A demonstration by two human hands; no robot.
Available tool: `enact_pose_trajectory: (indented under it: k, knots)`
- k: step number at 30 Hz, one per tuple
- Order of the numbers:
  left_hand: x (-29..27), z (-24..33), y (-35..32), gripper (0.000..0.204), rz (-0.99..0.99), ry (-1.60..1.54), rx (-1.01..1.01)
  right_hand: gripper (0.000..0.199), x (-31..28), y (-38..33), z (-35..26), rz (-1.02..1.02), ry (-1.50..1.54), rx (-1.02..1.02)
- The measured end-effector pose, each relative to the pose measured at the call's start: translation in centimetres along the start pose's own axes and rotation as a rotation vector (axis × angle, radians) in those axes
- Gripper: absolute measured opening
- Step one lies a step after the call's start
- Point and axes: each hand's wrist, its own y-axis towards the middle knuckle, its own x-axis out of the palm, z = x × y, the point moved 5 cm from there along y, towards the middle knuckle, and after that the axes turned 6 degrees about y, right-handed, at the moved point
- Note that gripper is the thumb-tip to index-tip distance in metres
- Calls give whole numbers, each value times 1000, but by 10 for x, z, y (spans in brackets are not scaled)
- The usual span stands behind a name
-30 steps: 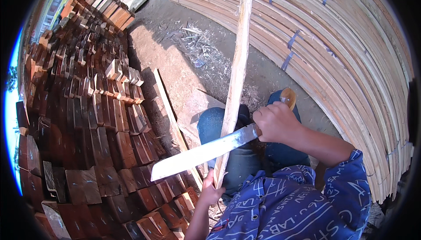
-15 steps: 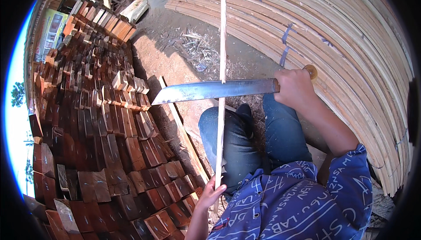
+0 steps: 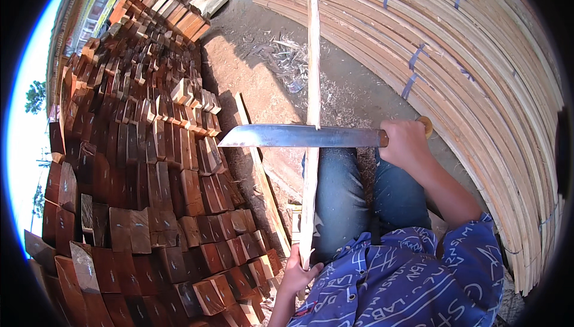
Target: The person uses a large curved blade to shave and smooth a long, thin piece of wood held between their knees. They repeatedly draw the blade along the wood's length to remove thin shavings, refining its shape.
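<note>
My right hand (image 3: 406, 143) is closed round the handle of a machete (image 3: 272, 136). Its long steel blade lies level across a narrow wooden strip (image 3: 313, 58), with the tip toward the left. The strip stands lengthwise in front of me, passing behind the blade, and looks pale and freshly shaved. Near its lower end my left hand (image 3: 297, 274) grips it with thumb and fingers, beside my left thigh. Whether the edge bites into the wood at the crossing cannot be made out.
Stacked reddish-brown wood blocks (image 3: 134, 225) fill the left side. Bundles of long pale strips (image 3: 442, 58), tied with dark bands, curve along the right. Shavings (image 3: 287, 58) litter the ground ahead. A loose batten (image 3: 260, 171) leans beside the stack.
The strip has turned to show a broader face, and its far tip has come into view. My left knee has shifted right toward the other. Both hands keep their holds; the whole view has shifted.
</note>
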Motion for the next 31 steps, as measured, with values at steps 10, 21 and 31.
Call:
enact_pose_trajectory:
  k: [10,21,31]
  knots:
    - [-34,-3,16,48,234,415,64,16,26,-48,8,181,146,49]
    - [-31,35,1,52,404,512,8,22,53,-85,-3,-513,477,259]
    - [-23,40,38,55,439,536,194,26,41,-90,-2,-578,746,280]
